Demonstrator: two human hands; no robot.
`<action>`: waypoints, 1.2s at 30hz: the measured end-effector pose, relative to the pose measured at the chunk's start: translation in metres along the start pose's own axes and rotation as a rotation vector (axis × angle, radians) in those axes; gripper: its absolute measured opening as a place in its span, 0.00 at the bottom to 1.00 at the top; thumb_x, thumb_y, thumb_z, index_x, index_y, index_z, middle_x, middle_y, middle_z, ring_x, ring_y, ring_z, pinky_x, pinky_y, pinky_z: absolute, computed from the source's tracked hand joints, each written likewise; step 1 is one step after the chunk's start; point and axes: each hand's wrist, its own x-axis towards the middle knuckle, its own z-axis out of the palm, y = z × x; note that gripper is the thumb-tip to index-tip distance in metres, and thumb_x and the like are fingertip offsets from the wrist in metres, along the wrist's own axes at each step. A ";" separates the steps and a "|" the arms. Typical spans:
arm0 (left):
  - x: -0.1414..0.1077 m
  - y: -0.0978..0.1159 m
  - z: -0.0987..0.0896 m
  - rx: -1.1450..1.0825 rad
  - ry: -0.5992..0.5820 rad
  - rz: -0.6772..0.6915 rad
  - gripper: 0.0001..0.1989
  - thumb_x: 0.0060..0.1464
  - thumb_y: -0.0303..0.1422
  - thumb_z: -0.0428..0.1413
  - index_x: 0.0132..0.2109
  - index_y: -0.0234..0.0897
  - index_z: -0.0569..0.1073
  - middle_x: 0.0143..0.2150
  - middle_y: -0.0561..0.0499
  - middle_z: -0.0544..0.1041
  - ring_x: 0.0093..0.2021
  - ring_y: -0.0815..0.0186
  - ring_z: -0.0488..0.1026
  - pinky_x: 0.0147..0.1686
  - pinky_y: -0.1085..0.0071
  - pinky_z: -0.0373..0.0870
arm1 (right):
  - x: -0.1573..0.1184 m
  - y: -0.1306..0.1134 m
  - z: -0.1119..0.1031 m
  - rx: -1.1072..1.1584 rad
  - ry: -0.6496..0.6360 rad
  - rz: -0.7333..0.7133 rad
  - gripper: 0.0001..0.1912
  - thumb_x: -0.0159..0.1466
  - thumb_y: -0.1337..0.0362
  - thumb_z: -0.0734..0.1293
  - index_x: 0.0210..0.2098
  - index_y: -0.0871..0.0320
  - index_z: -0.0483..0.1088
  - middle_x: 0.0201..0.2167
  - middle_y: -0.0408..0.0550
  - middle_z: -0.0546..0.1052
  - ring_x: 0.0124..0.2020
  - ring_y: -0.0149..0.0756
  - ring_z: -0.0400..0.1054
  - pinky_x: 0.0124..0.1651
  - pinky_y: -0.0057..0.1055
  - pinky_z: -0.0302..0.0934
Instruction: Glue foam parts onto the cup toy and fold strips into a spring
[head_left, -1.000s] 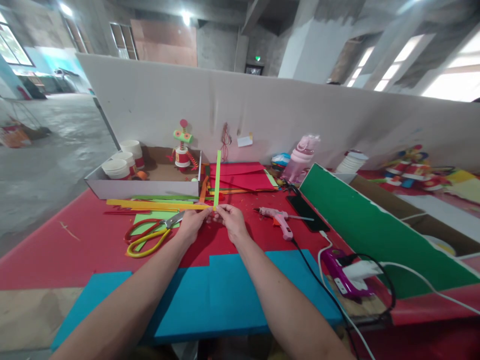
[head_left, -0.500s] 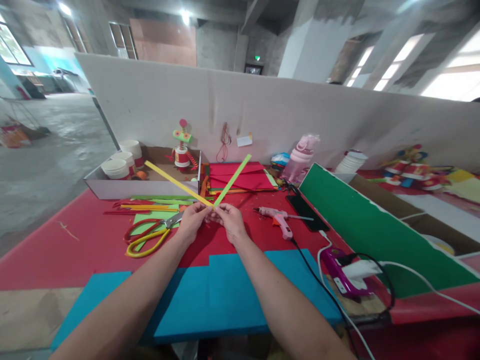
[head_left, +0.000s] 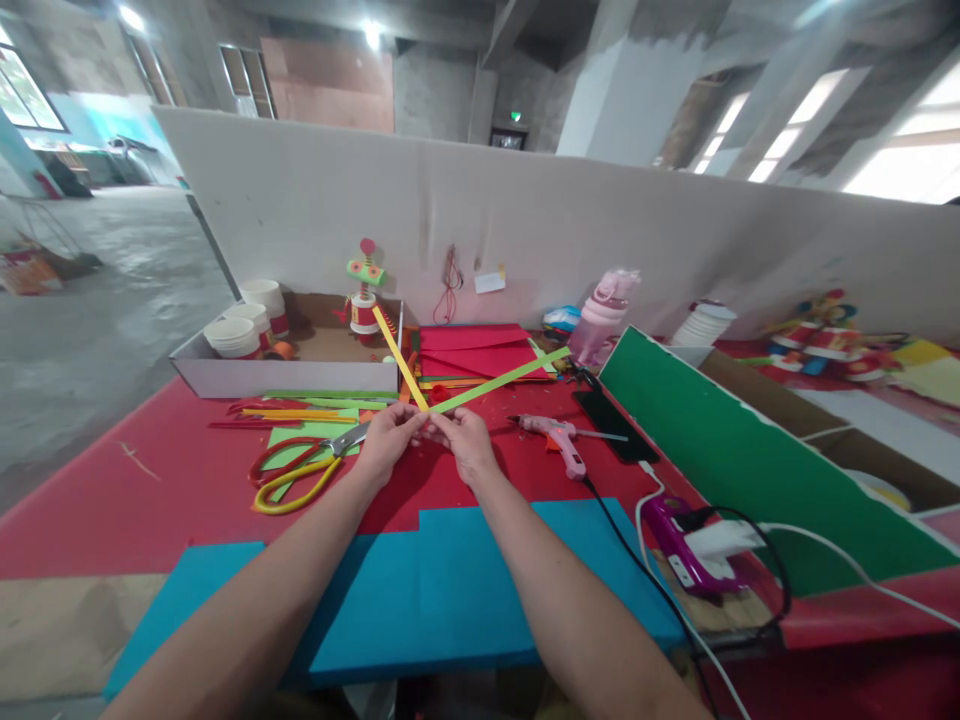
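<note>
A yellow paper strip (head_left: 401,360) and a light green paper strip (head_left: 502,380) meet at one end, forming a V over the table. My left hand (head_left: 388,440) pinches that joined corner from the left, and my right hand (head_left: 465,442) pinches it from the right. The fingertips of both hands touch or nearly touch, hiding how the strips overlap. By my left wrist lie large scissors (head_left: 304,470) with red and yellow handles, on green paper. A pink glue gun (head_left: 555,438) rests to the right of my right hand.
Cut strips (head_left: 300,414) lie at left, before a shallow box (head_left: 292,378) with paper cups (head_left: 232,338) and a cup figure (head_left: 364,312). Red paper (head_left: 480,350) lies behind my hands. A phone (head_left: 615,428), purple power strip (head_left: 694,550), cables and a green-sided box (head_left: 750,460) border the right.
The free end of the yellow strip has swung right and more upright. The green strip's free end has swung down to the right, while both hands stay at the corner.
</note>
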 end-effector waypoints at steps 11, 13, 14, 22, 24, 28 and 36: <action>-0.002 0.002 0.002 0.080 -0.039 0.006 0.16 0.45 0.42 0.61 0.26 0.35 0.67 0.19 0.55 0.69 0.20 0.72 0.64 0.22 0.75 0.60 | 0.002 0.003 0.000 -0.061 0.011 -0.007 0.19 0.42 0.52 0.76 0.23 0.62 0.73 0.18 0.42 0.75 0.20 0.29 0.68 0.30 0.28 0.65; -0.001 0.002 0.001 0.100 -0.049 0.009 0.15 0.45 0.42 0.61 0.25 0.35 0.67 0.19 0.56 0.68 0.20 0.72 0.63 0.22 0.75 0.59 | 0.004 0.001 -0.002 -0.092 0.044 -0.024 0.19 0.44 0.51 0.75 0.22 0.62 0.73 0.16 0.42 0.73 0.19 0.29 0.67 0.28 0.28 0.64; 0.000 0.002 0.000 0.119 -0.051 0.015 0.15 0.45 0.41 0.61 0.25 0.35 0.66 0.19 0.56 0.68 0.20 0.73 0.63 0.22 0.76 0.59 | 0.005 -0.001 -0.005 -0.106 0.070 -0.049 0.19 0.45 0.51 0.75 0.22 0.62 0.73 0.16 0.41 0.72 0.18 0.29 0.66 0.27 0.27 0.63; 0.007 0.001 -0.012 0.140 -0.036 -0.012 0.14 0.42 0.39 0.62 0.24 0.36 0.66 0.18 0.56 0.67 0.20 0.73 0.62 0.22 0.76 0.59 | 0.022 -0.061 -0.057 -0.062 0.323 -0.374 0.27 0.54 0.43 0.67 0.33 0.64 0.77 0.17 0.40 0.69 0.17 0.24 0.60 0.22 0.23 0.58; 0.008 0.002 -0.013 0.126 -0.057 -0.013 0.14 0.43 0.38 0.61 0.24 0.36 0.66 0.18 0.56 0.67 0.20 0.73 0.62 0.22 0.76 0.58 | 0.019 -0.076 -0.069 -0.076 0.396 -0.439 0.28 0.57 0.42 0.64 0.34 0.63 0.77 0.20 0.42 0.72 0.16 0.22 0.57 0.19 0.22 0.55; 0.008 0.003 -0.014 0.120 -0.071 -0.009 0.14 0.43 0.38 0.61 0.23 0.36 0.65 0.18 0.55 0.67 0.19 0.72 0.62 0.22 0.75 0.57 | 0.011 -0.099 -0.086 0.045 0.526 -0.599 0.26 0.61 0.44 0.60 0.36 0.61 0.76 0.24 0.42 0.73 0.15 0.21 0.54 0.17 0.21 0.51; 0.003 0.003 -0.006 -0.034 -0.031 0.082 0.12 0.47 0.37 0.62 0.26 0.34 0.70 0.21 0.55 0.70 0.21 0.73 0.64 0.25 0.75 0.60 | 0.012 -0.068 -0.053 0.171 0.088 -0.180 0.06 0.55 0.61 0.67 0.31 0.56 0.72 0.27 0.42 0.75 0.20 0.23 0.63 0.25 0.22 0.61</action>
